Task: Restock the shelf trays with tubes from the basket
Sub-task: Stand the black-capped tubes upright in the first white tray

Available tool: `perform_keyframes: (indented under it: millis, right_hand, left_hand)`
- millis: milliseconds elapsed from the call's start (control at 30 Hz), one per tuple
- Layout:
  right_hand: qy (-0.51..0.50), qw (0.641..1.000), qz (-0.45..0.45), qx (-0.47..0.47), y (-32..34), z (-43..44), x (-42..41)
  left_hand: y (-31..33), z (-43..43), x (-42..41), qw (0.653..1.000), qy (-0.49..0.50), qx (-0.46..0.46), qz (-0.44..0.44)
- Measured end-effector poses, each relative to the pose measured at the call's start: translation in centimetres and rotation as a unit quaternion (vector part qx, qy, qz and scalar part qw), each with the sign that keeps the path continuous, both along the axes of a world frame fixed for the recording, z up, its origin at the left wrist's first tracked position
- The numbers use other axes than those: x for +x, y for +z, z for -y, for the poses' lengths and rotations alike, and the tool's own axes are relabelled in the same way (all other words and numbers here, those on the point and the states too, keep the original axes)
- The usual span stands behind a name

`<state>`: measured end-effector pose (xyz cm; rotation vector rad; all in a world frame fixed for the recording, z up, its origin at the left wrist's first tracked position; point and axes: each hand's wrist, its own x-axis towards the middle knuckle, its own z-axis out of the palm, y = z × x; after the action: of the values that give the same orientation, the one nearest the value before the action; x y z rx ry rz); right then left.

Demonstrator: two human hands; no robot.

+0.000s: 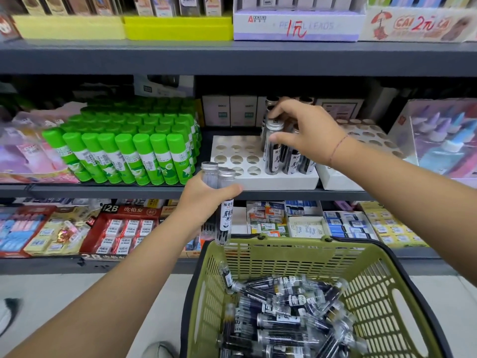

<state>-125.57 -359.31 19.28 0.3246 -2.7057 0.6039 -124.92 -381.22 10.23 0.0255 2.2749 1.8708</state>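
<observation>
Basket (284, 254) of tubes (284, 319); left hand (201, 200) with two; right hand (307, 130) on tray (258, 180) tube (272, 151)

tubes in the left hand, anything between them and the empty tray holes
Nothing visible. The held tubes sit just before the tray; its left holes are bare. The right hand grips standing tubes at its right side.

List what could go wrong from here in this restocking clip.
The left hand holds two clear silver-capped tubes together near the green plastic basket; one might slip. The right hand, pinching another tube, works among tightly packed tubes in the white holed tray and might tip neighbours.
</observation>
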Motion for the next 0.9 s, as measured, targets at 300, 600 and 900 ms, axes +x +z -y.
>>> perform_keyframes:
  millis: [300, 600, 900]
  right_hand:
    - [-0.010, 0.998, -0.058, 0.022, 0.6, -0.5, -0.3]
    - [-0.036, 0.998, -0.047, 0.005, -0.7, -1.8, 0.0]
    - [-0.037, 0.989, -0.102, 0.103, -1.3, 0.1, 3.0]
  left_hand:
    - [0.0, -0.2, 0.0, 1.000, 0.003, 0.014, 0.001]
    - [-0.1, -0.1, -0.1, 1.000, 0.006, 0.021, 0.008]
    - [0.9, -0.6, 0.5, 0.994, 0.013, 0.098, 0.052]
